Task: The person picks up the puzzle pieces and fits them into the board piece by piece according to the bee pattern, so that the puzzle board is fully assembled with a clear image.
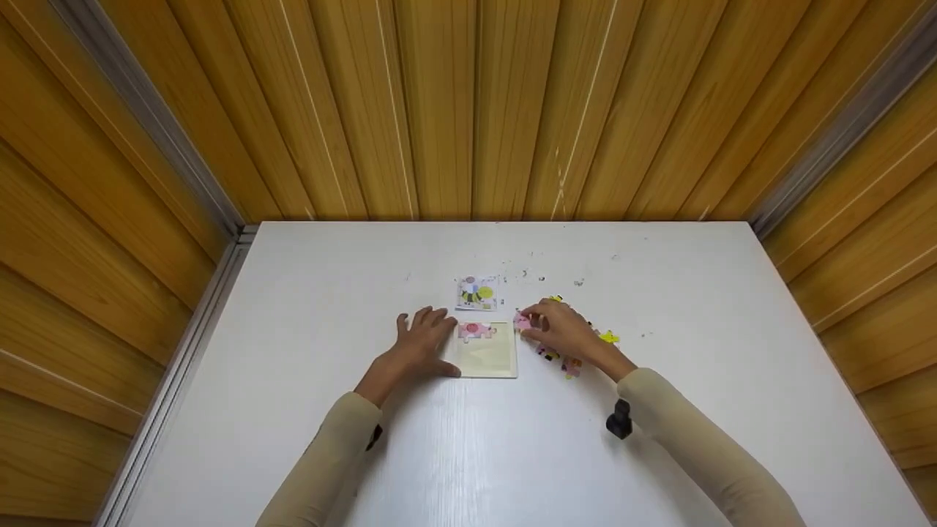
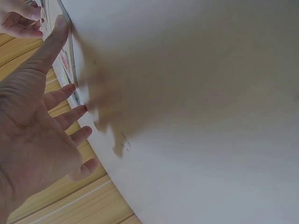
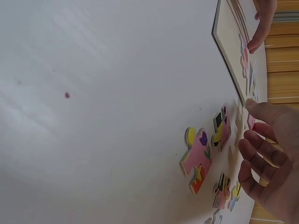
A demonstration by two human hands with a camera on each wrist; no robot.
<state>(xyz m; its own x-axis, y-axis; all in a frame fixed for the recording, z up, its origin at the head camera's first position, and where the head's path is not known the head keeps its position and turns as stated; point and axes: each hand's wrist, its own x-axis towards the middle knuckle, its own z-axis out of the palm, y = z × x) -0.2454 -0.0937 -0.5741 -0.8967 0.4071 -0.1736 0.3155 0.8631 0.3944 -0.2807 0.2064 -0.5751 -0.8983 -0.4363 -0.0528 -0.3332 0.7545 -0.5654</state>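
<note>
A square wooden puzzle tray (image 1: 487,360) lies mid-table, with pink joined puzzle pieces (image 1: 476,331) in its upper left corner. My left hand (image 1: 421,344) rests at the tray's left side, fingers spread, the thumb at the lower left corner and fingertips near the upper left one. Just off the tray's upper right corner, my right hand (image 1: 560,329) pinches a pink puzzle piece (image 1: 521,320) between thumb and fingers. In the right wrist view that piece is mostly hidden behind the thumb and fingers.
Behind the tray lies a picture card (image 1: 476,294) with a bee on it. Loose pieces lie under and around the right hand, among them a pink one with a flower (image 3: 198,159) and a yellow one (image 1: 609,337). Wood-panelled walls (image 1: 468,110) border the white table (image 1: 329,249).
</note>
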